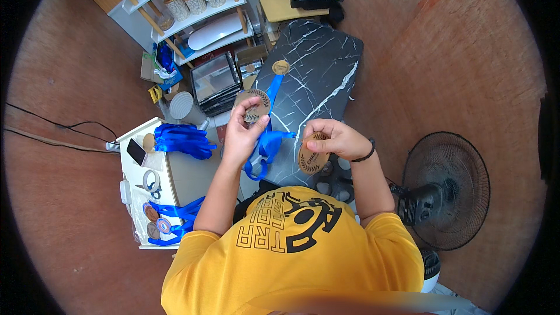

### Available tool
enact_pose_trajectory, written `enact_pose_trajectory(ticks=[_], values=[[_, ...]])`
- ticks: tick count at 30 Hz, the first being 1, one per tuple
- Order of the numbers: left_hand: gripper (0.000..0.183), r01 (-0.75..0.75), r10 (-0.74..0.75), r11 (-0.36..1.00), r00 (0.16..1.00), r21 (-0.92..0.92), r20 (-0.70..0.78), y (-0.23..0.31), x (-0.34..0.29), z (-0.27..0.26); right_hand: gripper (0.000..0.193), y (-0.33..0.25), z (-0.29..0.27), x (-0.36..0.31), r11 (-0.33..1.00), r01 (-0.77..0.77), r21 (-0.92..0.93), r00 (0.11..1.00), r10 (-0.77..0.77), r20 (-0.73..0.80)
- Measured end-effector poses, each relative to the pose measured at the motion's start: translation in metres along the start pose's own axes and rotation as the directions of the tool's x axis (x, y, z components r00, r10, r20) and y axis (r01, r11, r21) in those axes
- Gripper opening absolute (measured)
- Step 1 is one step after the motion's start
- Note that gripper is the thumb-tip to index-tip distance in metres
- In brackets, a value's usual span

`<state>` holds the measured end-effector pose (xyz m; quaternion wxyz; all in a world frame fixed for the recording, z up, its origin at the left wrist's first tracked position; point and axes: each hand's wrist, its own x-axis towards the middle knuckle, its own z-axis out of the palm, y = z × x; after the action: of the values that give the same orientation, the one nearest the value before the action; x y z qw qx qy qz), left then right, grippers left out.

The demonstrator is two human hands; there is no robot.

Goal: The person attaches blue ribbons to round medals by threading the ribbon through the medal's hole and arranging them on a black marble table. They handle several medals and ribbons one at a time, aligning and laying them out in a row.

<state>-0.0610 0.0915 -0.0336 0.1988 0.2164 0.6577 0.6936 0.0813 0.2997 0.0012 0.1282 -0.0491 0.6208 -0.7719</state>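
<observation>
The left hand (248, 126) held a round, brown disc with a dark laurel print (261, 104), its grip closed on the piece: the thumb lay at the near rim and the fingers curled over the face. The right hand (337, 140) pinched a second round, brown disc with dark laurel and lettering (312, 160), thumb on the printed face and fingers mostly hidden behind. Both discs were off the bench with a black, white-veined marble pattern (326, 58), their prints turned up toward the head, probably so that they could be seen and compared easily.

Below the hands, a loose, shiny blue ribbon (270, 143) lay bunched at the near side of the bench, likely to stay within reach. A round, gold-coloured medal (280, 67) rested farther off, beyond the left hand, on a blue strap; whether the two ribbons were one could not be told. A bundle of folded blue ribbons (184, 141) sat apart at the left, perhaps to leave working room.

Both forearms reached forward, elbows bent and hands well apart. The left fingers pointed away from the body; the right wrist, wearing a dark band (365, 150), angled inward, bringing its disc nearer the chest.
</observation>
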Motion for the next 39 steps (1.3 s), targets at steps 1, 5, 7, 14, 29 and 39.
enact_pose_trajectory(ticks=[1, 5, 7, 14, 29, 39], values=[[0.043, -0.026, 0.026, 0.995, 1.0, -0.094, 0.004, -0.003, 0.0, 0.002, 0.018, 0.002, 0.004, 0.002, 0.997, 0.049, 0.056, 0.998, -0.046, -0.049], [0.062, -0.153, 0.192, 0.924, 0.978, -0.351, 0.08, -0.006, -0.013, 0.013, 0.018, 0.0, 0.005, 0.003, 0.962, 0.013, 0.272, 0.995, 0.014, -0.097], [0.084, -0.156, 0.26, 0.879, 0.949, -0.451, 0.178, -0.004, -0.021, 0.02, 0.019, -0.003, 0.011, 0.004, 0.944, 0.049, 0.326, 0.991, -0.004, -0.137], [0.067, -0.015, 0.088, 0.921, 0.981, -0.389, 0.172, -0.013, -0.027, 0.044, 0.025, -0.019, 0.023, 0.008, 0.906, 0.157, 0.394, 0.964, -0.054, -0.261], [0.04, 0.328, -0.301, 0.922, 0.941, -0.204, 0.156, -0.106, -0.082, 0.015, 0.027, 0.021, -0.084, 0.058, 0.953, 0.304, -0.012, 0.621, -0.208, -0.756], [0.048, 0.498, -0.569, 0.789, 0.812, -0.36, -0.125, -0.15, -0.111, -0.037, 0.033, 0.122, -0.188, 0.148, 0.955, 0.03, 0.295, 0.596, 0.22, -0.772]])
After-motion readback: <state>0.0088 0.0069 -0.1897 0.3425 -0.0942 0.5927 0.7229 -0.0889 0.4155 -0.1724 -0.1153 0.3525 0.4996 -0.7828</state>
